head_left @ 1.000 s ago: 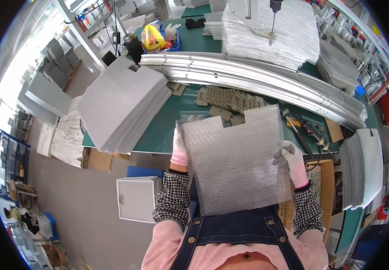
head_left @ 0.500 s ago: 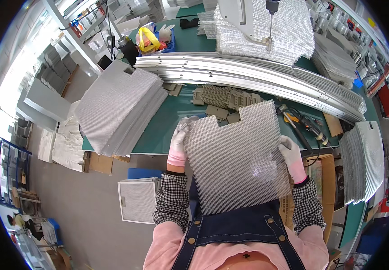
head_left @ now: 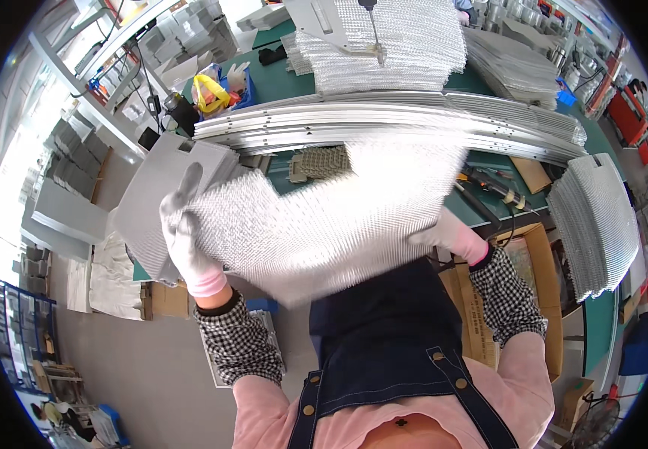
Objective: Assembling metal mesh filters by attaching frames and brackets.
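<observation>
Between my gloved hands I hold a silvery expanded-metal mesh sheet (head_left: 324,224) with a rectangular notch in its far edge. It is tilted, catches bright glare and is smeared by motion. My left hand (head_left: 187,228) grips the left edge, thumb and fingers on either side. At the right lower edge, my right hand (head_left: 449,233) pinches the sheet, its fingertips partly hidden. Behind my left hand stands a stack of notched mesh sheets (head_left: 144,202). Beyond the held sheet lie small grey-beige plastic plates (head_left: 316,165), partly covered by it.
Long aluminium profiles (head_left: 279,129) cross the green table (head_left: 481,213). A power screwdriver (head_left: 500,187) lies at the right, near another mesh stack (head_left: 593,224). A large mesh pile (head_left: 391,45) stands at the back, under a drill-like machine (head_left: 320,22). An open cardboard box (head_left: 545,299) is below right.
The mesh sheet has lifted from hanging before my apron to a flatter tilt. My left hand has moved left and up toward the stack; my right hand has shifted slightly left. The view has shifted too.
</observation>
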